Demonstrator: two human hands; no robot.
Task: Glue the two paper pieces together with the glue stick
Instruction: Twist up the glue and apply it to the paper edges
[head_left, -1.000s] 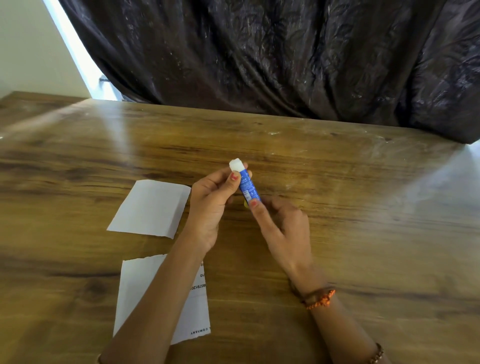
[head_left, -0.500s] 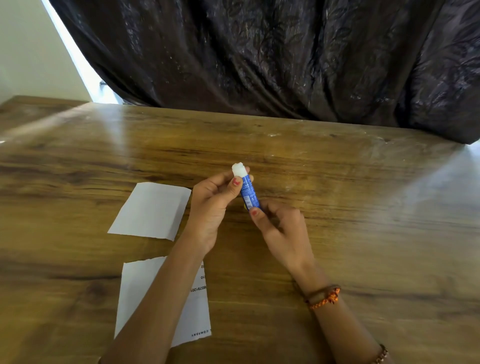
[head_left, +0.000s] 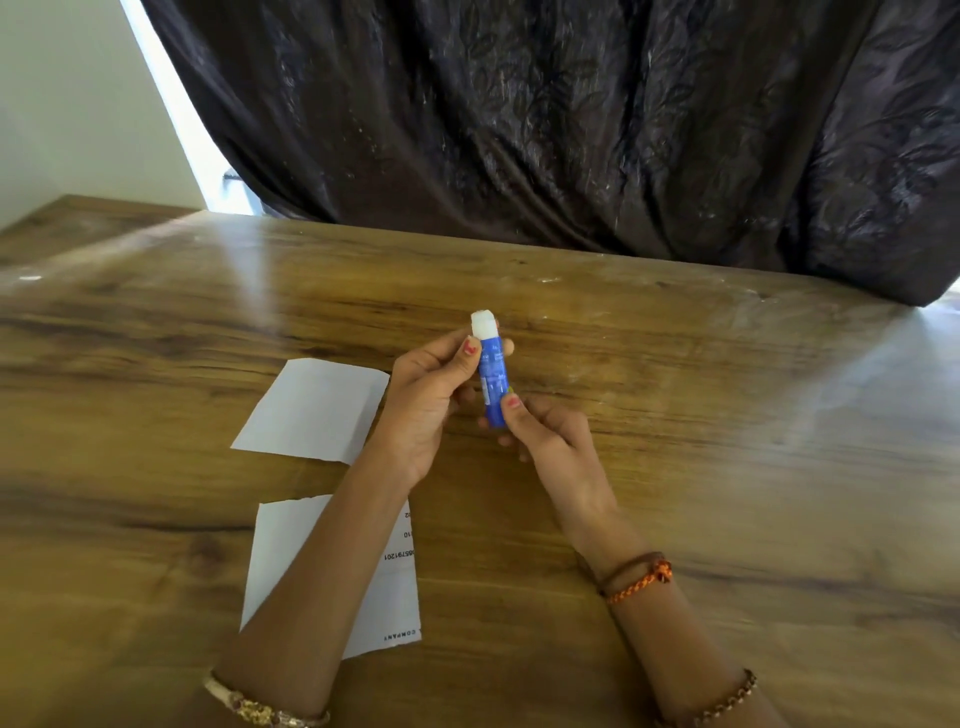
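Since a second ago the glue stick (head_left: 492, 374) has swung from a rightward lean to nearly upright, and the right hand (head_left: 553, 441) has slid down to its base. The left hand (head_left: 428, 400) has kept its grip near the top.

The left fingers (head_left: 470, 349) are curled round the upper part of the blue tube, thumb in front, just below the white glue tip (head_left: 483, 322), which stands bare above them. The right fingers (head_left: 511, 402) pinch the tube's bottom end from below; whether they are turning the base is hard to tell, since it is hidden behind them. The stick is held in the air above the desk (head_left: 727, 415), touching neither paper.

Left of the left fingers, a blank paper (head_left: 311, 408) lies flat on the desk. Nearer the person, below both sets of fingers, a printed paper (head_left: 395, 597) lies partly under the left forearm. The two sheets are apart. Beyond the fingers, a dark curtain (head_left: 571, 130) hangs behind the desk's far edge.
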